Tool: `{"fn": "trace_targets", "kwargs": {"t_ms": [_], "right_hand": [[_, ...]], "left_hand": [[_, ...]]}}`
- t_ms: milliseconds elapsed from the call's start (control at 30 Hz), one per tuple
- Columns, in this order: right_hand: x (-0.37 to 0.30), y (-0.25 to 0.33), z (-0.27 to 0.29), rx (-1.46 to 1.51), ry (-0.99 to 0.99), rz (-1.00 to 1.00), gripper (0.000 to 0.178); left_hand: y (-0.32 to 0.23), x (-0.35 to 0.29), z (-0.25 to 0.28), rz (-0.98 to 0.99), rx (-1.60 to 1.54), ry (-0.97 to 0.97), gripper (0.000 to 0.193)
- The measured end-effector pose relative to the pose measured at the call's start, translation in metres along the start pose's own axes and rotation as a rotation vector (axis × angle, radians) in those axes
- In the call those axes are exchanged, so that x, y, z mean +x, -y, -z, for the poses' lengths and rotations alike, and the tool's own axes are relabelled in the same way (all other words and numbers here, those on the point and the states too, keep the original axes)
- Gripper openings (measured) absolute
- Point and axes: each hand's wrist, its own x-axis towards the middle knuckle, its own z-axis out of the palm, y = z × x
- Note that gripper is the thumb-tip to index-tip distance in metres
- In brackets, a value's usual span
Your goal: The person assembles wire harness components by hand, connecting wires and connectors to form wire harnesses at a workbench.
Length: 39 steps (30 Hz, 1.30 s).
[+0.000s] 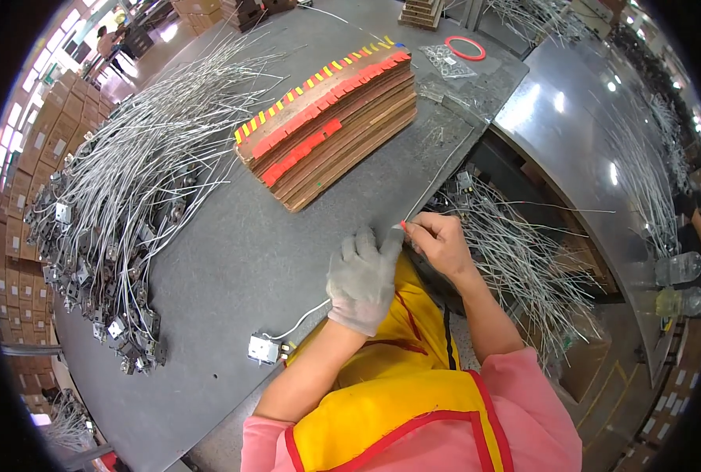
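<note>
My left hand (pixel 360 282), in a grey glove, is at the table's near edge with thumb and forefinger closed on a thin grey wire (pixel 301 317). The wire leads from under that hand to a small metal switch-like part (pixel 264 348) lying on the table. Touching the left fingertips, my bare right hand (pixel 442 242) pinches a small piece of red tape (pixel 403 225) at the wire. Beyond the fingers, a thin length of wire (pixel 433 182) runs up and away. Exactly how the tape sits on the wire is hidden by the fingertips.
A stack of wooden boards (pixel 342 130) edged with red and yellow tape strips stands ahead. Wired metal parts (pixel 130 236) heap at left; more wires (pixel 515 259) fill a box at right. Farther back lie a red tape roll (pixel 466 48) and a clear bag (pixel 447 62).
</note>
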Motion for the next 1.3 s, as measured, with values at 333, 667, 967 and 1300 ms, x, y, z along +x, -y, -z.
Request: {"fn": "trace_targets", "kwargs": {"t_ms": [333,667,967,1300], "right_hand": [[-0.034,-0.008,-0.008,0.455,-0.226,-0.275,0.022],[-0.016,0.020,-0.018,0.789,-0.064,-0.140,0.035],[-0.031,0.048,-0.022,0.635,-0.234,0.085,0.026],[-0.039,0.077,-0.019,0.731,-0.260,0.335,0.020]], "left_hand": [[0.003,0.002,0.010,0.049,-0.131,-0.009,0.040],[0.006,-0.009,0.018,0.061,-0.232,-0.167,0.035],[0.051,-0.028,0.058,0.147,-0.506,-0.125,0.020],[0.062,-0.039,0.097,0.341,-0.922,0.056,0.017]]}}
